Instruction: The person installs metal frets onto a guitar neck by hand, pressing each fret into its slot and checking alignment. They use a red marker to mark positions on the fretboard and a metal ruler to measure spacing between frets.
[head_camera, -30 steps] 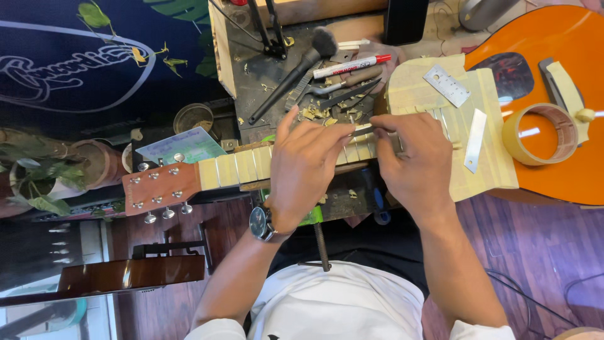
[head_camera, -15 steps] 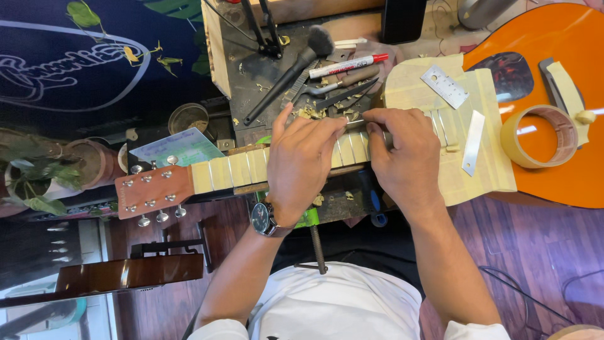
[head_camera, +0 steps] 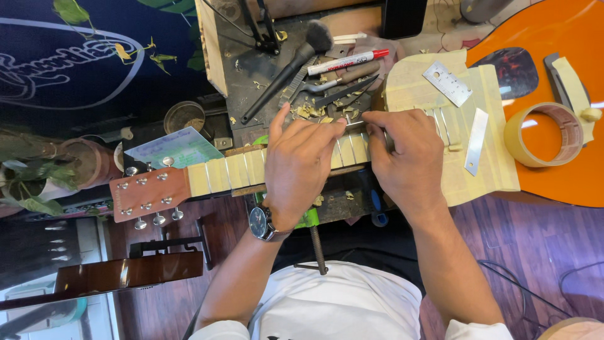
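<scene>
A cluttered dark workbench [head_camera: 251,69] stands over a purple-brown wooden floor, with leafy plants at the left edge and a second instrument's glossy neck [head_camera: 119,274] low at the left. Across the bench lies an orange acoustic guitar [head_camera: 566,38], its neck [head_camera: 233,170] running left to a reddish headstock [head_camera: 148,195]; the fretboard and the upper body are covered in cream masking tape [head_camera: 415,82].

Your left hand [head_camera: 299,170] rests flat over the mid-neck, fingers extended and pressed down on the taped fretboard. Your right hand [head_camera: 406,157] is closed around a small metal tool [head_camera: 353,124], whose tip meets the neck just beside your left fingertips; its exact kind is hidden by the fingers.

Risks, as judged from this position:
- The tool tip works very close to your left fingertips. A slip toward the headstock would likely strike them.
- A slip off the fret line could tear the tape and mark the wood beneath.
- Only your left palm is seen holding the neck down. If pressure eases, the neck may rock and throw the stroke off.
- A steel ruler [head_camera: 447,83] and a thin metal strip [head_camera: 476,140] lie loose on the taped body near your right wrist. A brush of the forearm could slide them onto the bare orange finish.
- The tape roll [head_camera: 544,134] sits on the body and may roll or shift if the guitar is jolted.
</scene>
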